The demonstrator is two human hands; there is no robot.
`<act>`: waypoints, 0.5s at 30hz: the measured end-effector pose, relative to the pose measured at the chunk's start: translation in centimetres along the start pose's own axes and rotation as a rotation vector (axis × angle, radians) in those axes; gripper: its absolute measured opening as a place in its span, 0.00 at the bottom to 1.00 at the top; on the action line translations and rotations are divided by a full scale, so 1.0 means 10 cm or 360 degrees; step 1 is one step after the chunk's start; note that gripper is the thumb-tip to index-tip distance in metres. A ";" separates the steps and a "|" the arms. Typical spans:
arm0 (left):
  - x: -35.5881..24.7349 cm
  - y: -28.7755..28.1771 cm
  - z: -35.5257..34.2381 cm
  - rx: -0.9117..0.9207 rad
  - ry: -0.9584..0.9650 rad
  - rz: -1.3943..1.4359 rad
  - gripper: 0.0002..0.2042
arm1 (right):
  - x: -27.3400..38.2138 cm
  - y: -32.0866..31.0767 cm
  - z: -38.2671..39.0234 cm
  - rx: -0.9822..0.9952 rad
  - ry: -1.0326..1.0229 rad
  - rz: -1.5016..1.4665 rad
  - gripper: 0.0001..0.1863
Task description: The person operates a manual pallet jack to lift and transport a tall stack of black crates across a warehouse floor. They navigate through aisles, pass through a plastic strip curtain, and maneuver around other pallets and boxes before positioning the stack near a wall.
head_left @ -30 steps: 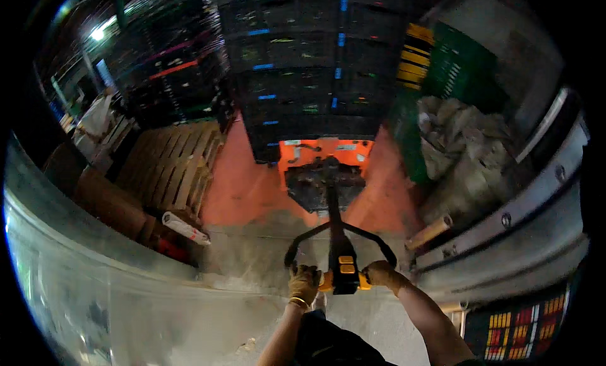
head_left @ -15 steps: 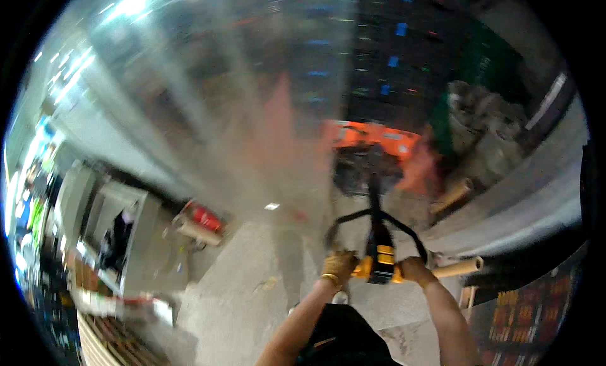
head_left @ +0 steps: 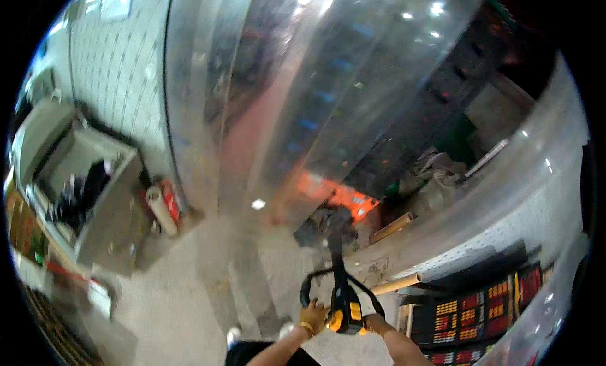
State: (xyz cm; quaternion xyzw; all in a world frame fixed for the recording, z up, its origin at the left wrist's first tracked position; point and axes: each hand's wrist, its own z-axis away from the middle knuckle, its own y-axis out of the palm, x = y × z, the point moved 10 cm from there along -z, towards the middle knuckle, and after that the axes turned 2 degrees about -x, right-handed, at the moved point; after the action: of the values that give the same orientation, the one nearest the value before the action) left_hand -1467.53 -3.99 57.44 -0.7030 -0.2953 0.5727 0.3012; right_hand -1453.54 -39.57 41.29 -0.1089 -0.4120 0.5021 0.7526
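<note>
A pallet jack handle, with a black loop, a dark control head and yellow controls, rises in front of me at the lower middle. My left hand is closed round its left grip, a yellow bracelet at the wrist. On the right grip my right hand is wrapped, its fingers partly hidden. The black shaft leads to a dark base and the jack's orange body. Beyond it stands a tall dark stacked load with blue marks, partly behind clear plastic curtain strips.
A grey bin-like box holding black stuff stands left, beside a cardboard tube and a red object. Right are another tube, a rack of red and yellow items and grey sacks. Pale floor lies left of the jack.
My view has swung to the right, and the jack's handle and both hands now sit lower and further left. The curtain strips cover more of the dark load. Both hands keep their grip.
</note>
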 end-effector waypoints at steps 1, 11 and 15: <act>0.12 0.15 0.13 0.0035 -0.0015 -0.0039 0.21 | 0.45 0.33 0.15 -0.0069 -0.0453 0.0548 0.14; 0.29 0.48 1.23 -0.0484 -0.0031 -0.0016 0.16 | 1.21 1.22 1.33 0.0191 -0.0285 0.1485 0.10; 0.75 0.98 1.77 -0.0226 0.0180 -0.0540 0.13 | 1.56 1.81 1.85 0.0040 -0.0776 0.1244 0.12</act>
State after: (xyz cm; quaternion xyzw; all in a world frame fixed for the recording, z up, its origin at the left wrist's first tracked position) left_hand -1482.98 -3.12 42.42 -0.6937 -0.4317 0.4510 0.3592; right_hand -1476.70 -22.47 50.54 -0.1256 -0.4988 0.7642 0.3891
